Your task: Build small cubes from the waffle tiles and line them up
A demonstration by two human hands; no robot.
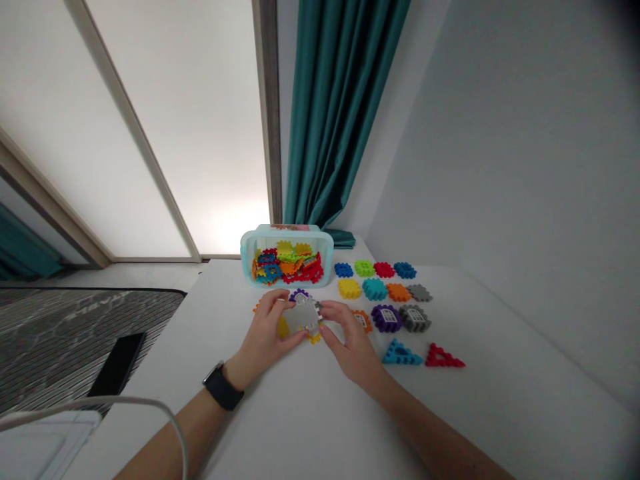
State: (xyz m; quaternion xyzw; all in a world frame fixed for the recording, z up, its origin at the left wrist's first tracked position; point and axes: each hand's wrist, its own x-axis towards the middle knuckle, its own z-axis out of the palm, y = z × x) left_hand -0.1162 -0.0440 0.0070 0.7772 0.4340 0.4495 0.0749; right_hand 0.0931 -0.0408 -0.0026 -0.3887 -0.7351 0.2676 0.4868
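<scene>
Between my two hands is a grey building tile (303, 316) with toothed edges, held above the white table. My left hand (269, 328), with a dark watch on its wrist, grips its left side between thumb and fingers. Fingers and thumb of my right hand (351, 345) close on its right edge. Just past the grey tile shows a purple tile (299, 293) with a white print. Parts of yellow tiles (283, 327) peek out beside and below it, partly covered by my hands. An orange printed tile (362, 321) lies right behind my right hand.
A light-blue bin (245, 257) of mixed tiles stands at the back. Stacks sorted by colour, such as yellow (349, 289) and purple (386, 319), lie to the right. Nearer are blue (401, 353) and red triangles (444, 356). A white cable (150, 401) crosses the lower left.
</scene>
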